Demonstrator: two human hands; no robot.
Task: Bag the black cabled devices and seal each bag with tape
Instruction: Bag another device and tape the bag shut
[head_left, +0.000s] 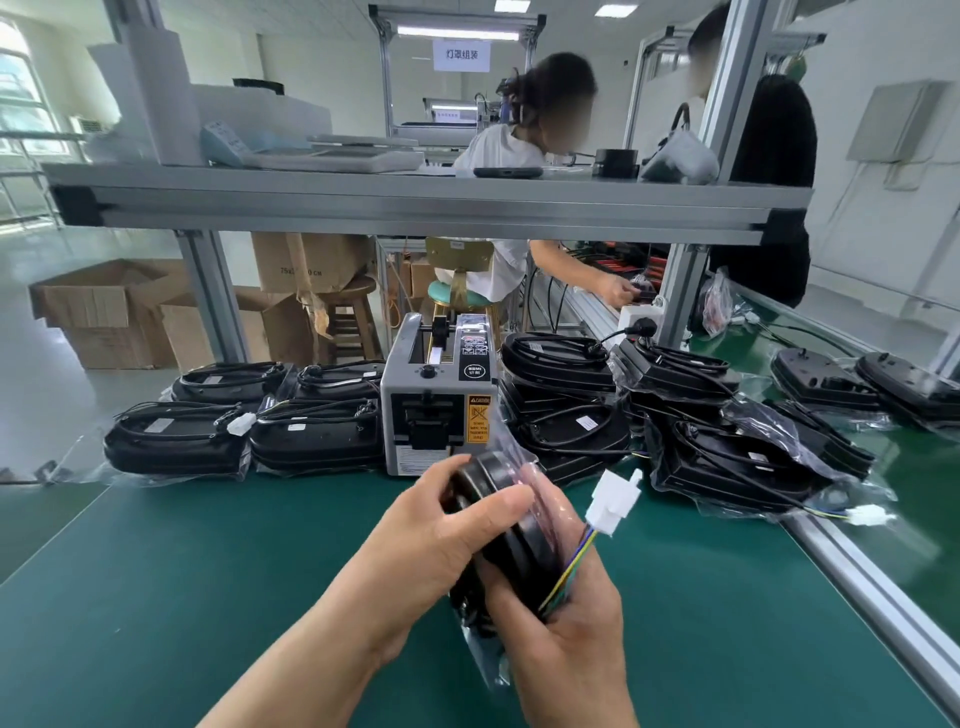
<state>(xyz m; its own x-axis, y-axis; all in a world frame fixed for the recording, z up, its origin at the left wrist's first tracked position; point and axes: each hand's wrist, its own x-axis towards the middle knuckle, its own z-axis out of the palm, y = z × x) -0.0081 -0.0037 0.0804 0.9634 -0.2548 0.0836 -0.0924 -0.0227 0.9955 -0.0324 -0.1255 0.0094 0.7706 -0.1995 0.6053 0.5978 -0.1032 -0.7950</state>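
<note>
Head camera: left hand (447, 525) and right hand (566, 639) grip a black cabled device (498, 519) partly inside its clear bag (540, 493), tape seal pending, bagged units (317, 441) flanking the tape dispenser (436, 410).

The tape dispenser (439, 402) says "CAUTION", the hanging sign (461, 55) "灯罩组装".

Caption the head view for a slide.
Left hand and right hand grip a black device and clear bag near the tape dispenser.
</note>
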